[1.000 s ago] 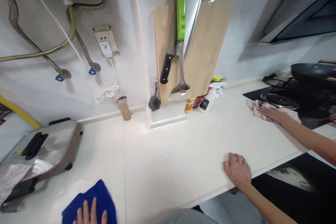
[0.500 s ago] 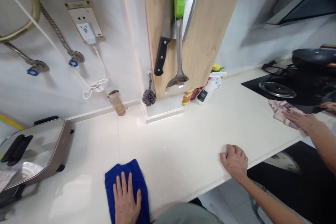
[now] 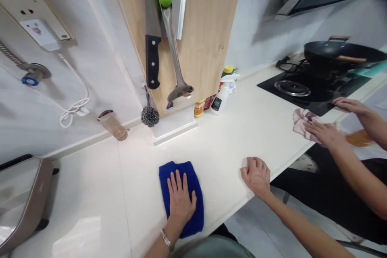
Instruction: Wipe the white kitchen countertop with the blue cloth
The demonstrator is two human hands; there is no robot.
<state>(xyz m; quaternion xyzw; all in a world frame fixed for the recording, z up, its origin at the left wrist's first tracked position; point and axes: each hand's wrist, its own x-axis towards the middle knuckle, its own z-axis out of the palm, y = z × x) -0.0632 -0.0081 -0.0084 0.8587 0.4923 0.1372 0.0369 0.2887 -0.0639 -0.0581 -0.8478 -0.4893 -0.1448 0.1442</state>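
My left hand (image 3: pixel 180 201), with a bracelet at the wrist, lies flat on a blue cloth (image 3: pixel 196 213), fingers spread and pressing it to the white countertop (image 3: pixel 223 145). To the right, my right hand (image 3: pixel 256 175) rests on the counter near its front edge. Its fingers are curled under and close together, and I see nothing in them. Farther right, another person's hand (image 3: pixel 325 133) presses a pink and white cloth (image 3: pixel 300 123) on the counter, and that person's other hand (image 3: pixel 347 105) is by the cooktop.
A lidded electric pan (image 3: pixel 33 205) stands at left. Along the wall are a brown holder (image 3: pixel 113 125), a steel scourer (image 3: pixel 150 116) and a spray bottle (image 3: pixel 220 98). A knife (image 3: pixel 152 60) and a ladle (image 3: pixel 173 48) hang overhead. A wok (image 3: pixel 332 52) sits on the cooktop (image 3: pixel 272 84).
My left hand has slid the blue cloth to the right and away from me over the counter. The view has turned right. My right hand keeps its place by the edge.
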